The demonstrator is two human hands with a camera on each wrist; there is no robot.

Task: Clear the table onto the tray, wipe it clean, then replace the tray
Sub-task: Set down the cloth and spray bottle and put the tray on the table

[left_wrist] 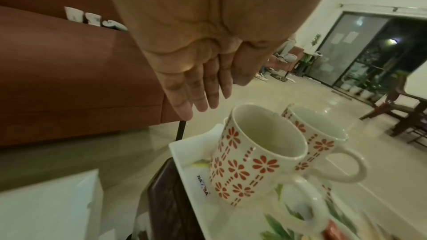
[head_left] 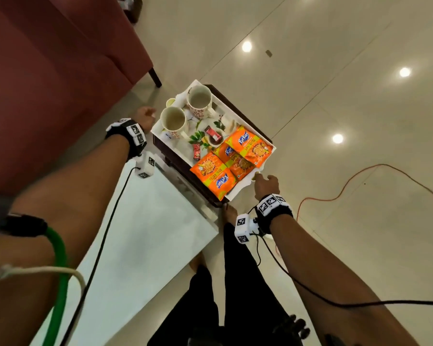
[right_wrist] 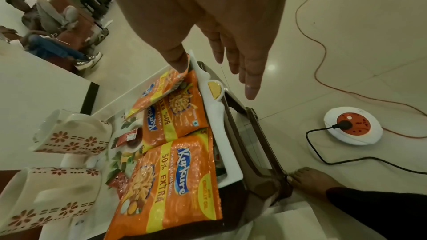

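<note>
Pale glossy tile floor, red sofa (head_left: 48, 83) on the left, white-topped desk (head_left: 140, 240) below the person w/ nothing seen on its visible part. Tray (head_left: 231, 193) is loaded and sits on a small dark stand (head_left: 183, 171) just past the desk end, not on the desk top.

On the tray: two floral mugs (head_left: 174, 121), upright, near the sofa-side end; orange snack packs (head_left: 213, 174) overlapping at the other end; small red sachets (head_left: 197, 151) between.

Left hand (left_wrist: 196, 87): fingers straight, together, holding nothing, just beside the mug end, apart from the rim. Right hand (right_wrist: 233, 57): spread wide, thumb tip on or just over the corner of a snack pack at the rim, fingers past the tray edge over the floor. No grip on either side.

Judgement: clearing looks done; the tray probably needs to go aside so the desk can be wiped.

Handling, est.:
- tray stiff, smooth, prob slippery; take it at the two short ends, under the rim, by the yellow handle tab (right_wrist: 214, 89)
- mugs heavy + fragile, so load is biased to the left side; keep level
- packs light, slick, will slide if tilted
</note>
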